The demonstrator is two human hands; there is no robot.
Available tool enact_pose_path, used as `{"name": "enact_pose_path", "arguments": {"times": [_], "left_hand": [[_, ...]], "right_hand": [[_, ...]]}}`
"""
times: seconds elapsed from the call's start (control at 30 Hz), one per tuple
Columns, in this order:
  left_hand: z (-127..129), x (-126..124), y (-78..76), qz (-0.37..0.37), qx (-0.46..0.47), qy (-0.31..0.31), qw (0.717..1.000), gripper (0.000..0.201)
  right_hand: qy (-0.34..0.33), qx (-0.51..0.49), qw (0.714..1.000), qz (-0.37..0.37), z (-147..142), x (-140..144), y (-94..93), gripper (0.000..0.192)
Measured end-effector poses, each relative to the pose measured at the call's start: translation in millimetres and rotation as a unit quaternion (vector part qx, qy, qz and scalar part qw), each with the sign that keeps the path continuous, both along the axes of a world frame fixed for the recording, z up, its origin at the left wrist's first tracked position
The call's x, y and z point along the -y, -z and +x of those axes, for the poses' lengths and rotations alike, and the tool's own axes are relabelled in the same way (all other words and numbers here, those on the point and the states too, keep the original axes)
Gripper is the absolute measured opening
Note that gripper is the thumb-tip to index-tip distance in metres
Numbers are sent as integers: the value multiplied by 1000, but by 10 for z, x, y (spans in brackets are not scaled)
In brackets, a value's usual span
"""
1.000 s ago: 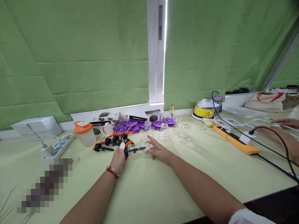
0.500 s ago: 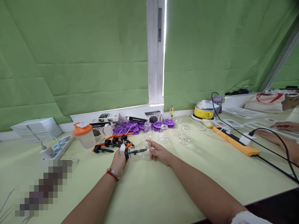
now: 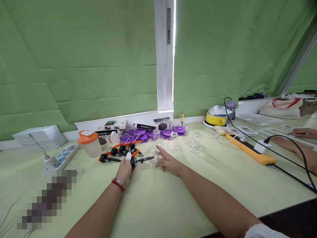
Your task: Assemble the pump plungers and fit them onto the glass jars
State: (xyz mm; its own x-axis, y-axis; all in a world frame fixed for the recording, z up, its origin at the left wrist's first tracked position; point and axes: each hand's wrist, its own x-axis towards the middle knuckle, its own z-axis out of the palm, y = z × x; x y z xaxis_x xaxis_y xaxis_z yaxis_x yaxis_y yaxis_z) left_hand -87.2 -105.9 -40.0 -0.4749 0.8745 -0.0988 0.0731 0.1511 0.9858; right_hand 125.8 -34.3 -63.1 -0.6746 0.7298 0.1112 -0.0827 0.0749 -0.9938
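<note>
My left hand [image 3: 124,170], with a white wrap on the thumb, is closed round the black top of a clear bottle [image 3: 150,158]. The bottle lies sideways, its wide base towards the right, and a black tube [image 3: 145,160] runs inside it. An orange strip [image 3: 135,152] shows above the black top. My right hand [image 3: 169,162] is at the bottle's base with fingers spread and the index finger stretched out. Whether its fingertips touch the base I cannot tell. Several black tops with tubes and orange parts [image 3: 116,153] lie left of the bottle.
Several clear bottles [image 3: 174,142] stand behind, near purple discs [image 3: 140,134] and boxes [image 3: 115,124]. An orange-lidded shaker [image 3: 89,143] stands left. To the right are an orange power strip [image 3: 251,150], cables and another person's hands [image 3: 284,143].
My left hand and the bottle have shifted slightly left. The right hand's fingers have loosened from the base and spread, the index finger lifting.
</note>
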Motion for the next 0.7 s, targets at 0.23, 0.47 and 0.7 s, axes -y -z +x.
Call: {"name": "enact_pose_path", "arguments": {"times": [0.23, 0.47, 0.7], "left_hand": [[8, -1, -7, -9, 26, -11, 1000, 40], [31, 16, -15, 9, 13, -13, 1000, 44], [41, 13, 2, 23, 8, -13, 1000, 47]], "right_hand": [[-24, 8, 999, 32, 33, 5, -8, 76], [3, 21, 1000, 0, -14, -7, -11, 67], [9, 18, 1000, 0, -55, -43, 49, 59]]}}
